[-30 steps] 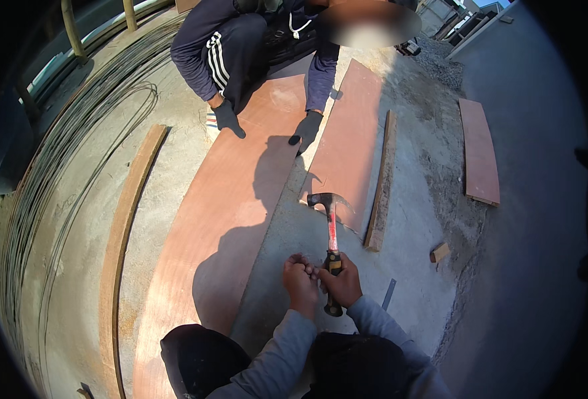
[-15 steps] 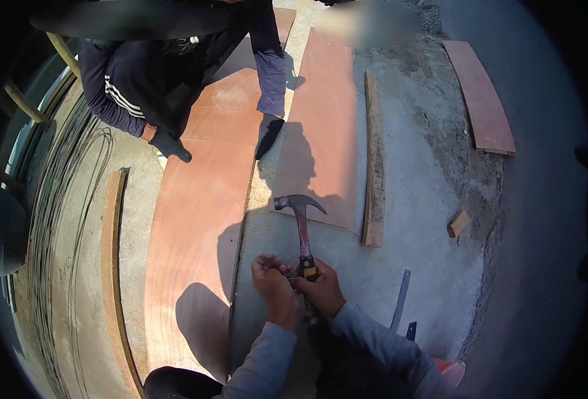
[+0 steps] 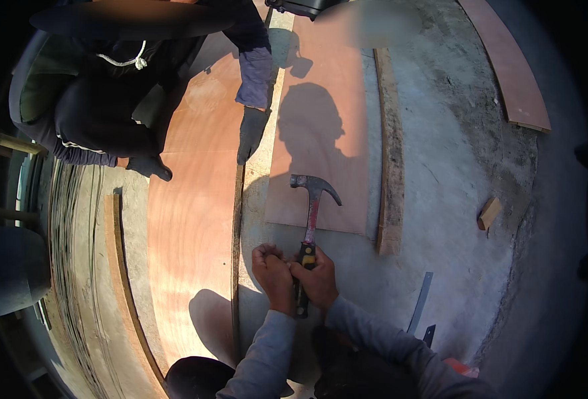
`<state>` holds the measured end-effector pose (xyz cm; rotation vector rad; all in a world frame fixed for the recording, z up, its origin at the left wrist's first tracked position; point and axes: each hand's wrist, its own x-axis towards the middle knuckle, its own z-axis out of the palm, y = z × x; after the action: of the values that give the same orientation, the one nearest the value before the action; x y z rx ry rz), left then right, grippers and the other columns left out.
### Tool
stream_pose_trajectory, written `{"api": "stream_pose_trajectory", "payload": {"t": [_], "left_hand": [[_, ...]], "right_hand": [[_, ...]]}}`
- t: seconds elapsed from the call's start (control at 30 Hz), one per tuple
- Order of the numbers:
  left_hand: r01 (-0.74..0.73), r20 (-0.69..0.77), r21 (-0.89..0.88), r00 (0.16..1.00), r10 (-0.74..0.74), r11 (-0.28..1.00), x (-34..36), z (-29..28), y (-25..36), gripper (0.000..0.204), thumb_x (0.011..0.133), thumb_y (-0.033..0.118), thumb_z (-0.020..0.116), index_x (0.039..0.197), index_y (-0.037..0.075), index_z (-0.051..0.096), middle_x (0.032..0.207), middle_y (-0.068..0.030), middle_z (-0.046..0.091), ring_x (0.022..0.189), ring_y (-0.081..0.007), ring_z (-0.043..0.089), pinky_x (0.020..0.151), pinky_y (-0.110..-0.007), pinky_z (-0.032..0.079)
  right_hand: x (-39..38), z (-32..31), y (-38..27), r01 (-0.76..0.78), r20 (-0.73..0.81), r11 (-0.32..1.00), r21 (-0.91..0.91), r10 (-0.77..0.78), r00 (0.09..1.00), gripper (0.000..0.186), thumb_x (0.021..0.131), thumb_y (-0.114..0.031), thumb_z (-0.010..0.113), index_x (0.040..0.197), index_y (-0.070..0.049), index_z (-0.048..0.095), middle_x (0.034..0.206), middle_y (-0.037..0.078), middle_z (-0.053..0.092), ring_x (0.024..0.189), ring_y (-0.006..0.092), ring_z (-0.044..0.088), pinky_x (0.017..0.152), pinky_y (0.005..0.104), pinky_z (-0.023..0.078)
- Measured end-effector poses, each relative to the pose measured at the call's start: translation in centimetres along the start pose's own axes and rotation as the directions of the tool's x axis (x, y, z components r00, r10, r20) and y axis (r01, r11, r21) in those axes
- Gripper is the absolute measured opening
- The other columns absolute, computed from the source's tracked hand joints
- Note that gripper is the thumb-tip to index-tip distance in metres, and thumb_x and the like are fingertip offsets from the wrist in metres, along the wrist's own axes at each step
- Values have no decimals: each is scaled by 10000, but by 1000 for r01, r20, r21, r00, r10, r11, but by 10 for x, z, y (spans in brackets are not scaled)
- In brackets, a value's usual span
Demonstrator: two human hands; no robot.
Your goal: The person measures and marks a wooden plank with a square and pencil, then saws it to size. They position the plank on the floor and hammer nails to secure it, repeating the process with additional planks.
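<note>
Presently, head view: claw hammer [image 3: 310, 219] lies flat on concrete floor [image 3: 440, 199], head resting on edge of reddish plywood sheet [image 3: 327, 133], handle running back toward the person. R. hand [image 3: 317, 279] curled over the black-yellow grip. L. hand [image 3: 273, 269] closed in a fist just beside it, touching — what it pinches cannot be told. Wood batten [image 3: 390, 166] right of sheet; co-worker's gloved hand [image 3: 251, 133] beyond — pressed on larger plywood panel [image 3: 194, 226]. No labels legible.

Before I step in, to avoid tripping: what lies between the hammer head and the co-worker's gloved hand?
Head view: only the plywood sheet's shadowed edge and a bare concrete strip.
</note>
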<state>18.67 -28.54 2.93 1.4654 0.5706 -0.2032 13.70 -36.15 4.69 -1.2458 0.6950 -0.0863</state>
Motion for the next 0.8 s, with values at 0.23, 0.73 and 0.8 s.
{"api": "stream_pose_trajectory", "payload": {"t": [0.23,0.73,0.8], "left_hand": [[-178,258,528,965,43,831,17,10,7,208,921,154,567,835,-24,631,734,-134,655,659,-164,626,615,-340,496],[-518,732,612,657,-181,597,27,3,62,132,909,87,633,983,-12,681,747,-133,693,681,-205,692,671,-347,532],[-447,710,648,648,-276,617,34,-4,63,132,906,89,625,990,-2,671,763,-149,694,712,-253,699,689,-371,533]], "right_hand": [[21,-23,-11,-51,-8,998,-46,50,999,188,798,-31,721,941,-12,601,816,37,645,705,102,633,632,274,543],[47,-38,-20,-103,33,995,0,103,994,206,816,31,692,975,-1,565,799,48,645,645,111,635,572,263,532],[48,-36,-16,-116,50,993,30,114,992,194,816,31,687,962,-5,564,782,42,640,640,105,624,565,262,522]]}}
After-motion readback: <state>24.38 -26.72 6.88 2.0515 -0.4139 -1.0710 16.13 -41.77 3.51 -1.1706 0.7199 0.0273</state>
